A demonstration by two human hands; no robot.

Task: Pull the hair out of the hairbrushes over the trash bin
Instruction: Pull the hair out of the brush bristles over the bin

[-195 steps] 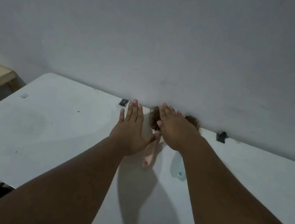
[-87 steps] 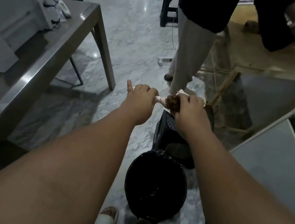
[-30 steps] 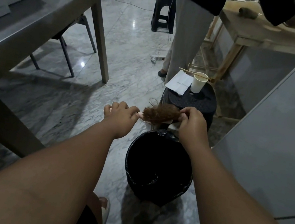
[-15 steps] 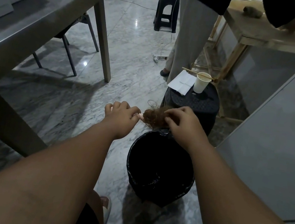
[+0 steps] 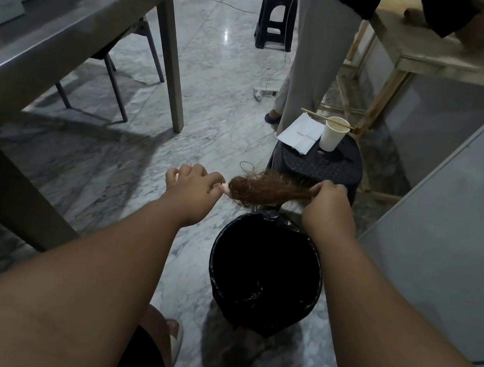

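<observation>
My left hand [image 5: 194, 183] is closed around the handle of a pink hairbrush [image 5: 225, 189]; only a bit of the brush shows past my fingers. A clump of brown hair [image 5: 265, 189] covers the brush head and stretches to the right. My right hand [image 5: 327, 202] pinches the right end of that hair. Both hands are held just beyond the far rim of a black trash bin [image 5: 266, 272] lined with a black bag, which stands on the marble floor below.
A black plastic stool [image 5: 317, 164] behind the bin carries a paper cup [image 5: 333, 137], a stick and a folded paper. A person [image 5: 317, 51] stands beyond it. A grey metal table [image 5: 51, 33] is at left, a white cabinet [image 5: 456, 235] at right.
My right hand has moved to the right, drawing the hair out into a longer strand away from the brush. My left hand has stayed in place.
</observation>
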